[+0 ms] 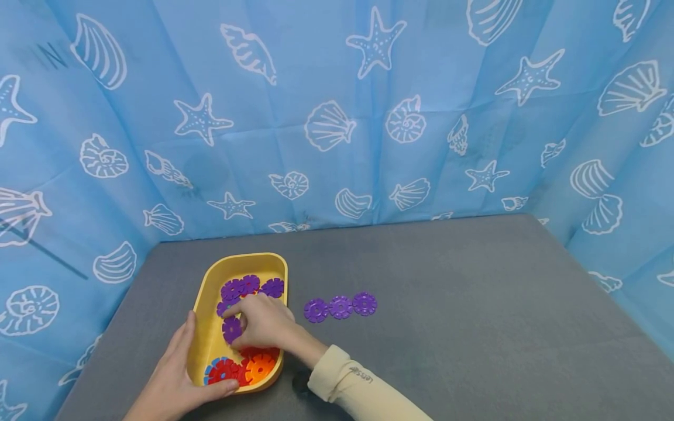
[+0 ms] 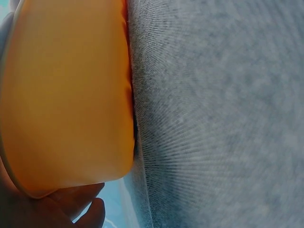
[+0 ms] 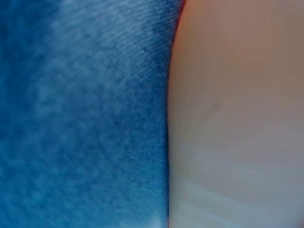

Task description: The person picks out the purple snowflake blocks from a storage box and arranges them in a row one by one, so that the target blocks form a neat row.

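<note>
A yellow tray with rounded corners holds purple, red, orange and blue notched plastic discs. My left hand grips its near left corner, the thumb over the near rim and the fingers along the left side. In the left wrist view, the tray's outer wall fills the left part, with fingers at the bottom. My right hand reaches in over the right rim, thumb and forefinger around the edges of a purple disc. The right wrist view has only a blurred pale surface beside the cloth, and no fingers.
On the grey tabletop, right of the tray, three purple discs lie in a touching row. A small dark object is partly hidden by the right sleeve. A blue curtain with shells and starfish hangs behind and at both sides.
</note>
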Available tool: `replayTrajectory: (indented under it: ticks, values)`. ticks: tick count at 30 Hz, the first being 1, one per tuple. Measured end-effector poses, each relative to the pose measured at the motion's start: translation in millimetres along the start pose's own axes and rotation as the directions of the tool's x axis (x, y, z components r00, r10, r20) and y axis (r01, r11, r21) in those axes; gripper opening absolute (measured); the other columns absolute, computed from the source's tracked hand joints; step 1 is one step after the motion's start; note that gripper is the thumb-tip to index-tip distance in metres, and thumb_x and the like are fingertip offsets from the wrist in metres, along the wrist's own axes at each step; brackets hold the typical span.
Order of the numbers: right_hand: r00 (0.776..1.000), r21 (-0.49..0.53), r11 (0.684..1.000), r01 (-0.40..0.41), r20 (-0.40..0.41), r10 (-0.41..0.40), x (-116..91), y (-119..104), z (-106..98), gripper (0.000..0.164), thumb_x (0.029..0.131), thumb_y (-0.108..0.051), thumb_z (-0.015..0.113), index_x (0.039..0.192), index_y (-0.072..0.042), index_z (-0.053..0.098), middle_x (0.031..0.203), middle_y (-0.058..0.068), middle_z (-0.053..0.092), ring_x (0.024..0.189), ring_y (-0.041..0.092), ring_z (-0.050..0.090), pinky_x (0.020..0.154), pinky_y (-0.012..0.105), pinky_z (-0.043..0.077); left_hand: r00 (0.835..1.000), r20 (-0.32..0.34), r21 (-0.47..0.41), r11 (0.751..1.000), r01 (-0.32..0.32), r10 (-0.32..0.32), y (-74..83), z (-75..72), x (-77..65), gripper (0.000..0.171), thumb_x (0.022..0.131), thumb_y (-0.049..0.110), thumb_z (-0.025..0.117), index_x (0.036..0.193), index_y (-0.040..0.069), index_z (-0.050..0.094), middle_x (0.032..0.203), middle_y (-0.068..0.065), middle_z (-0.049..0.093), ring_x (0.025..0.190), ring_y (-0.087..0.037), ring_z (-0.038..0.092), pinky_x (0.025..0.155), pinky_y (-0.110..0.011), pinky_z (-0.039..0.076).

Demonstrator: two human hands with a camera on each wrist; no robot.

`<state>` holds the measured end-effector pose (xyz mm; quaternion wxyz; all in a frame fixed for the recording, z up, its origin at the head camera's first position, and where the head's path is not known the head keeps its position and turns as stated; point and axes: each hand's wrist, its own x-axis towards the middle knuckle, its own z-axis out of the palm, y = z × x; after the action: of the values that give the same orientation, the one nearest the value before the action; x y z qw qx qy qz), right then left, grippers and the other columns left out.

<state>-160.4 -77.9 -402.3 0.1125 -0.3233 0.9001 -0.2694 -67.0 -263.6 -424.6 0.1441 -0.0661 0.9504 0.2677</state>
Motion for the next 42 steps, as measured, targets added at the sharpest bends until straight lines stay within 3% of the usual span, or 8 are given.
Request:
replayTrajectory:
  ticks: [8,12,17,20,26,31,38,42]
  values:
    - [0.999,0.096,0.995,0.027,-0.028,-0.024,-3,1,-3,0.051,0.079,-0.037,0.089,0.127,-0.034,0.073,0.056,-0.013,0.054,0.046,0.001,0.047,0.041,0.016,0.037,1.000,0.007,-0.022,1.000,-0.003,0.003,0.4,-0.8,-0.3,0.141,0.077,0.068,0.076,0.161,0.010,-0.021,0.165,-0.029,0.009,0.134,-0.048,0.039,0.099,-0.057,0.056]
    - [0.998,0.210,0.976,0.065,-0.027,-0.061,-5,4,-4,0.052,0.080,-0.032,0.089,0.130,-0.029,0.072,0.060,-0.014,0.058,0.046,0.000,0.049,0.045,0.015,0.043,1.000,0.018,-0.013,1.000,0.006,-0.006,0.9,-1.1,0.2,0.142,0.077,0.069,0.076,0.160,0.009,-0.022,0.166,-0.029,0.007,0.135,-0.049,0.039,0.101,-0.060,0.055]
    - [0.993,0.499,0.860,0.111,-0.016,-0.120,-10,11,-11,0.052,0.080,-0.018,0.088,0.130,-0.016,0.072,0.064,-0.008,0.061,0.045,0.003,0.049,0.045,0.016,0.045,1.000,0.019,-0.006,1.000,0.004,-0.004,1.1,-0.7,0.5,0.140,0.078,0.069,0.075,0.161,0.008,-0.021,0.166,-0.030,0.006,0.135,-0.050,0.039,0.102,-0.063,0.052]
    - [0.992,0.598,0.794,0.110,-0.018,-0.123,-16,14,-16,0.052,0.080,-0.016,0.089,0.129,-0.014,0.072,0.064,-0.006,0.060,0.047,0.003,0.050,0.047,0.015,0.044,1.000,0.014,-0.009,1.000,-0.006,0.006,1.3,-0.6,0.0,0.139,0.078,0.067,0.076,0.161,0.007,-0.019,0.166,-0.030,0.007,0.135,-0.050,0.039,0.101,-0.063,0.053]
    - [0.996,0.662,0.745,0.078,-0.020,-0.086,-32,24,-30,0.053,0.079,-0.013,0.089,0.130,-0.013,0.072,0.065,-0.008,0.055,0.050,0.003,0.050,0.050,0.015,0.045,1.000,0.004,-0.006,1.000,0.011,-0.011,2.8,-0.5,-0.5,0.142,0.076,0.070,0.076,0.161,0.009,-0.019,0.166,-0.030,0.008,0.135,-0.049,0.039,0.099,-0.061,0.055]
    - [0.998,0.671,0.740,0.057,-0.017,-0.061,-47,43,-49,0.055,0.080,-0.010,0.087,0.132,-0.013,0.070,0.063,-0.006,0.053,0.050,0.006,0.047,0.049,0.017,0.039,1.000,-0.002,-0.008,1.000,0.025,-0.025,4.2,-0.3,-0.5,0.144,0.074,0.071,0.077,0.162,0.011,-0.020,0.166,-0.029,0.007,0.134,-0.049,0.039,0.097,-0.059,0.057]
    - [1.000,0.663,0.748,0.021,-0.026,-0.005,-71,79,-77,0.059,0.081,-0.008,0.086,0.136,-0.006,0.066,0.076,0.002,0.070,0.058,0.007,0.061,0.055,0.020,0.051,1.000,-0.001,-0.007,1.000,0.025,-0.025,4.2,-0.6,1.2,0.143,0.075,0.069,0.077,0.161,0.008,-0.019,0.166,-0.031,0.006,0.136,-0.051,0.036,0.100,-0.061,0.055]
    - [0.999,0.640,0.768,-0.005,-0.033,0.033,-85,104,-89,0.059,0.081,-0.008,0.085,0.136,-0.003,0.065,0.082,0.006,0.074,0.066,0.018,0.071,0.057,0.029,0.058,0.999,0.010,-0.010,0.999,0.031,-0.031,2.8,-0.7,1.8,0.142,0.076,0.069,0.077,0.161,0.007,-0.019,0.165,-0.031,0.006,0.136,-0.050,0.035,0.101,-0.063,0.053]
